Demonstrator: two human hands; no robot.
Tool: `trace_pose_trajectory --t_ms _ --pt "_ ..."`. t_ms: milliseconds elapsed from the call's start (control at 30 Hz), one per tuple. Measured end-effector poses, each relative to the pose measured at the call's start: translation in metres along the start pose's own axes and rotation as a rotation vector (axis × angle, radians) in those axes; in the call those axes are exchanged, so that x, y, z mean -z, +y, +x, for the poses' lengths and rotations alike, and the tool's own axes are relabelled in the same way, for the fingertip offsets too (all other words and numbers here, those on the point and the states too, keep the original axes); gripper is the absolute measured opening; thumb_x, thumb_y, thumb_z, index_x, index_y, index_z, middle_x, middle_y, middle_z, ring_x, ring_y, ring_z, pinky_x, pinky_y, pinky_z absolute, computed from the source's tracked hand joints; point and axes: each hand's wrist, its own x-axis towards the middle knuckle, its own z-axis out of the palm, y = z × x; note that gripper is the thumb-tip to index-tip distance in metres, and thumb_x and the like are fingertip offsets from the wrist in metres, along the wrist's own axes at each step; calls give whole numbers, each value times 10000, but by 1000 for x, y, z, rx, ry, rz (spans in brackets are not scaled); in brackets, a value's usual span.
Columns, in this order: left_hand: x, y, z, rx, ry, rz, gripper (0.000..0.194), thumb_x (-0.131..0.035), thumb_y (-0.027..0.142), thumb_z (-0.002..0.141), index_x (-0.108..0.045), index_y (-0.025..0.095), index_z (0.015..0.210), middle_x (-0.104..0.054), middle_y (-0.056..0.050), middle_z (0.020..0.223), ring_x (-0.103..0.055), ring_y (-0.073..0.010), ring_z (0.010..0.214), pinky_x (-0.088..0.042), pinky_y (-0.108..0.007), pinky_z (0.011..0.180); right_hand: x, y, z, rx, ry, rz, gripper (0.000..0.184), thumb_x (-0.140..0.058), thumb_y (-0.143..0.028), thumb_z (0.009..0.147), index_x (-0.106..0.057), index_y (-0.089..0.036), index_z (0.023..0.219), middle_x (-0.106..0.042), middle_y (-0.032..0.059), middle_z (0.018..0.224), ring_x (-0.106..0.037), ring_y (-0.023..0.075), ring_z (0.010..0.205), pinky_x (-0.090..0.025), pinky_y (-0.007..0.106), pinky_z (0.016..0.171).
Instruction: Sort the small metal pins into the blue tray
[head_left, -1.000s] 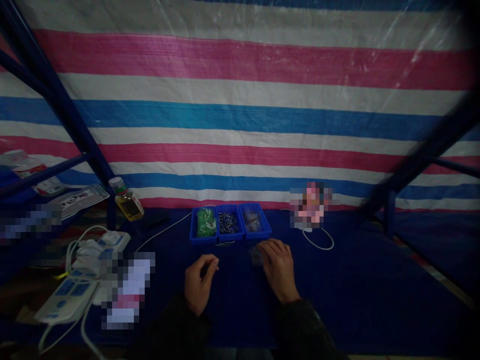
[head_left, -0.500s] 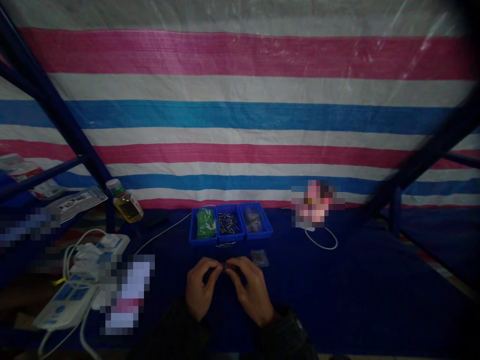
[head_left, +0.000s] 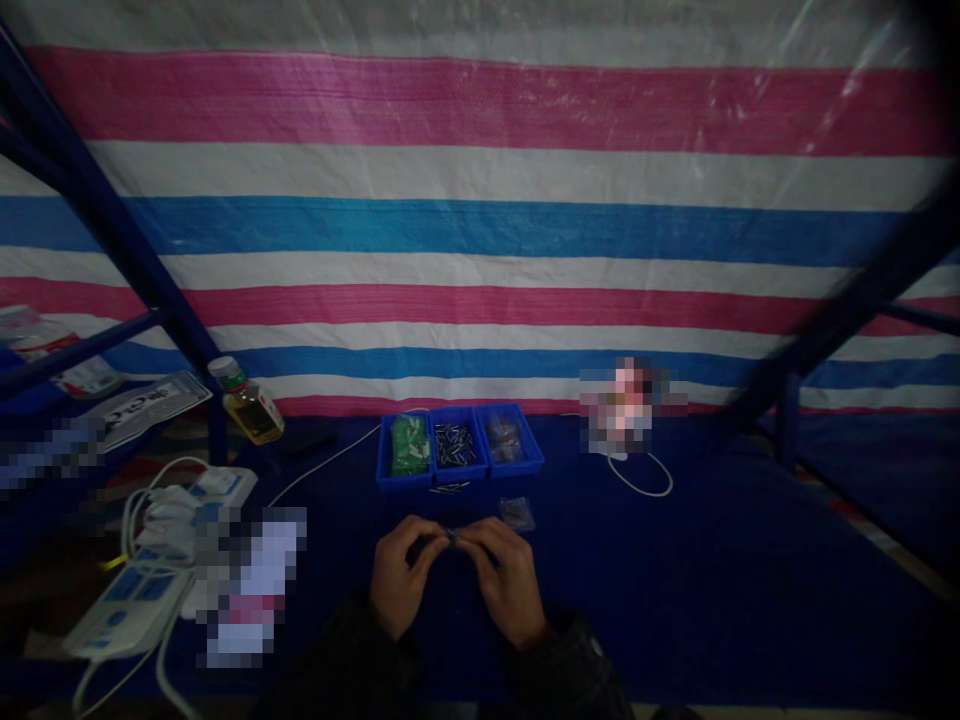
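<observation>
My left hand (head_left: 403, 576) and my right hand (head_left: 508, 582) meet at the middle of the blue cloth, fingertips together. Both pinch a small metal part (head_left: 451, 536), mostly hidden by my fingers. Straight ahead of my hands stand three joined blue plastic trays. The left tray (head_left: 395, 452) holds green packets, the middle tray (head_left: 454, 450) holds dark metal pins, and the right tray (head_left: 510, 440) holds small clear bags. A small clear bag (head_left: 517, 513) lies on the cloth, just beyond my right hand. A few loose pins (head_left: 450, 487) lie in front of the trays.
To the left are a white power strip (head_left: 127, 612) with tangled cables and a bottle of yellow oil (head_left: 251, 408). A blurred object (head_left: 619, 410) with a white cable stands right of the trays. Blue metal posts (head_left: 112, 235) and a striped tarp (head_left: 480, 230) close the back.
My hands have come together from apart, and the small part is now pinched between them. The small clear bag, under my right hand a second ago, now lies on the cloth.
</observation>
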Motion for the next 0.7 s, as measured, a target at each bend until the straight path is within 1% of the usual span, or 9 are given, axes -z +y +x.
trace_pose_trajectory --t_ms 167,233,333,433,533,600,700 --pt "0 0 1 -5 -67 -4 107 -673 271 916 -756 204 920 -756 -43 882 -704 -191 799 -524 -260 709 0 -1 -1 4 42 -2 212 -584 -141 970 -767 -248 965 -725 51 926 -682 206 873 -564 329 786" --pt "0 1 1 -18 -75 -15 105 -678 269 913 -756 200 909 -750 -46 880 -703 -192 804 -527 -262 722 -1 0 -3 7 37 -9 210 -588 -152 971 -772 -253 982 -720 53 932 -680 205 872 -564 326 780" --pt "0 1 0 -24 -62 -13 141 -655 266 927 -749 195 851 -742 -44 845 -697 -186 776 -526 -262 716 -2 1 -4 -15 42 3 188 -604 -179 970 -761 -254 1042 -724 48 916 -686 202 850 -561 319 771" --pt "0 1 -1 -21 -17 -6 158 -639 265 930 -739 193 832 -742 -42 827 -693 -187 759 -528 -267 717 -3 0 -3 -76 49 0 160 -648 -197 943 -728 -243 1074 -725 29 886 -691 194 807 -556 303 748" --pt "0 2 -1 -12 19 -2 165 -638 277 926 -725 190 816 -734 -37 803 -687 -185 738 -527 -267 707 -4 -2 -1 -82 -3 6 104 -629 -195 951 -720 -234 986 -723 28 898 -692 189 828 -549 294 755" --pt "0 2 -1 -8 7 0 171 -636 287 928 -725 190 820 -736 -38 801 -688 -186 735 -528 -267 700 -3 -3 0 -66 -22 17 135 -590 -191 970 -707 -226 913 -717 33 890 -688 189 839 -543 296 763" --pt "0 2 0 -7 -32 -1 150 -639 290 930 -745 196 882 -753 -48 845 -700 -194 765 -536 -272 705 -2 -3 -1 -63 -5 9 190 -544 -200 993 -681 -223 862 -702 37 848 -673 192 811 -531 303 743"
